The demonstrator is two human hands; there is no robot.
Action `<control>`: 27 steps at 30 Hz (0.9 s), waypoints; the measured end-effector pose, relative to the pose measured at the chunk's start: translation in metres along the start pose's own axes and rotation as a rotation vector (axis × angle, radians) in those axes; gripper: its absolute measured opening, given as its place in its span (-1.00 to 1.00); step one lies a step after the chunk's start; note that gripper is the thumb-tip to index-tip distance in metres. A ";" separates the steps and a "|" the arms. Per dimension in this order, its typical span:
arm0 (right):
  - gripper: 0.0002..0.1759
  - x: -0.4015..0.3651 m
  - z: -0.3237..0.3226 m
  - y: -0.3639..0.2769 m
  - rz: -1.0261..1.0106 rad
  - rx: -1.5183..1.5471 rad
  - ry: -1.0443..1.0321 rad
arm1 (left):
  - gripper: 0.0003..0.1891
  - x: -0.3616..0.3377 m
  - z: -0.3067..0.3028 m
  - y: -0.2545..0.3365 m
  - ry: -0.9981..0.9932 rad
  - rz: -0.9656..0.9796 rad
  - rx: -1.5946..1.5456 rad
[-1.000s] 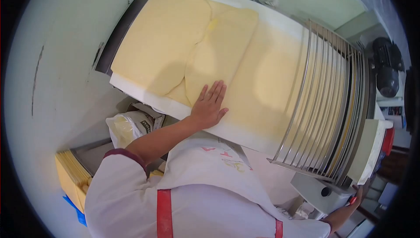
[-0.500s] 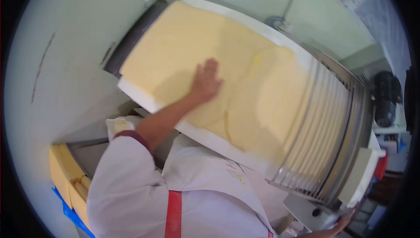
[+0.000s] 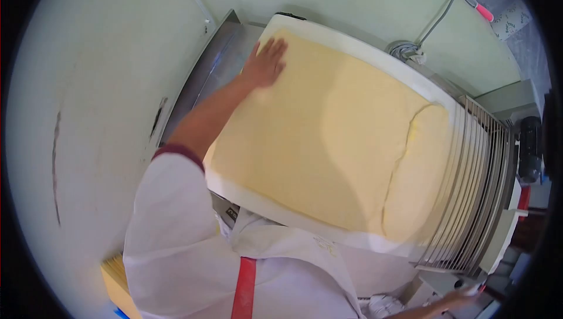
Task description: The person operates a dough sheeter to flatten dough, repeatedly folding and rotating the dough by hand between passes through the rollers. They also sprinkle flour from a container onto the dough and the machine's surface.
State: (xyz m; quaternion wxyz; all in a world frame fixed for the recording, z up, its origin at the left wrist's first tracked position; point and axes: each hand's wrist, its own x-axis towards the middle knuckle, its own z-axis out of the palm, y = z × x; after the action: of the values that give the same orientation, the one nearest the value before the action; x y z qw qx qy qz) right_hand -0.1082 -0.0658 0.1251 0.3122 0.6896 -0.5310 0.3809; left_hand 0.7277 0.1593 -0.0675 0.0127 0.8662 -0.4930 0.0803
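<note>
Head view: our flat left hand [image 3: 265, 67] grips nothing; right hand [image 3: 464, 298] — we can't tell. Dough [image 3: 311, 125] looks soft — cradle its left edge.

A soft shadow crosses the dough [image 3: 311, 137].

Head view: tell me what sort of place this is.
Probably a bakery or pastry kitchen: a broad sheet of what looks like dough lies on a white belt that leads under a barred metal guard.
</note>
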 end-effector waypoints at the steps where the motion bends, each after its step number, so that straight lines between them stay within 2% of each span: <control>1: -0.49 -0.012 -0.002 -0.034 0.008 0.048 -0.054 | -0.38 0.024 0.011 -0.018 0.017 -0.022 -0.055; 3: -0.53 -0.040 0.004 -0.127 0.020 0.191 -0.242 | -0.39 0.065 0.034 -0.029 0.036 -0.064 -0.217; 5: -0.49 -0.069 0.014 -0.236 0.031 0.340 -0.455 | -0.39 0.065 0.039 -0.035 0.046 -0.061 -0.274; 6: -0.46 -0.074 0.008 -0.305 -0.006 0.389 -0.612 | -0.39 0.048 0.032 -0.033 0.042 -0.033 -0.252; 7: -0.40 -0.094 0.010 -0.364 0.019 0.654 -0.670 | -0.39 0.030 0.024 -0.031 0.045 -0.003 -0.224; 8: -0.32 -0.109 0.003 -0.420 0.031 0.728 -0.762 | -0.39 0.000 0.017 -0.031 0.019 -0.007 -0.307; 9: -0.34 -0.123 -0.004 -0.458 -0.049 0.773 -0.903 | -0.39 -0.039 0.010 -0.033 -0.014 -0.010 -0.389; 10: -0.34 -0.140 -0.013 -0.496 -0.011 0.909 -1.002 | -0.38 -0.071 0.018 -0.039 0.064 -0.041 -0.551; 11: -0.32 -0.152 -0.027 -0.532 -0.065 1.002 -1.046 | -0.38 -0.099 0.025 -0.040 0.137 -0.067 -0.713; 12: -0.28 -0.173 -0.035 -0.560 -0.124 1.002 -1.170 | -0.39 -0.123 0.003 -0.030 0.126 -0.167 -0.909; 13: -0.18 -0.192 -0.049 -0.585 -0.282 1.007 -1.172 | -0.39 -0.146 -0.021 -0.020 0.109 -0.267 -1.105; 15: -0.09 -0.204 -0.078 -0.624 -0.457 1.059 -1.232 | -0.42 -0.192 -0.017 -0.001 0.175 -0.415 -1.657; 17: -0.02 -0.209 -0.099 -0.641 -0.595 1.032 -1.215 | -0.47 -0.223 -0.052 -0.010 -0.274 -0.774 -2.166; 19: -0.07 -0.201 -0.102 -0.645 -0.668 0.977 -1.165 | -0.57 -0.236 -0.049 -0.023 -0.587 -0.882 -2.243; 21: -0.15 -0.210 -0.109 -0.643 -0.700 0.932 -1.079 | -0.63 -0.222 -0.063 -0.037 -0.771 -0.794 -2.069; 22: -0.20 -0.219 -0.107 -0.643 -0.690 0.907 -0.997 | -0.66 -0.211 -0.072 -0.039 -0.843 -0.742 -1.980; 23: -0.24 -0.222 -0.102 -0.642 -0.683 0.879 -0.904 | -0.67 -0.204 -0.075 -0.039 -0.857 -0.770 -1.935; 24: -0.42 -0.215 -0.106 -0.639 -0.530 1.023 -0.800 | -0.68 -0.201 -0.078 -0.040 -0.866 -0.799 -1.888; 26: -0.49 -0.220 -0.104 -0.632 -0.429 1.139 -0.941 | -0.68 -0.191 -0.078 -0.047 -0.919 -0.827 -1.761; 27: -0.52 -0.222 -0.102 -0.628 -0.374 1.203 -1.006 | -0.67 -0.176 -0.063 -0.053 -0.913 -0.840 -1.798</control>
State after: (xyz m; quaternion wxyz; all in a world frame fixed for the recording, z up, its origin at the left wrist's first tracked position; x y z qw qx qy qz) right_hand 0.4490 0.2807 -0.0285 -0.3306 0.9058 -0.1878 0.1870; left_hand 0.6768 0.3422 -0.0292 0.4832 0.5877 0.0054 -0.6489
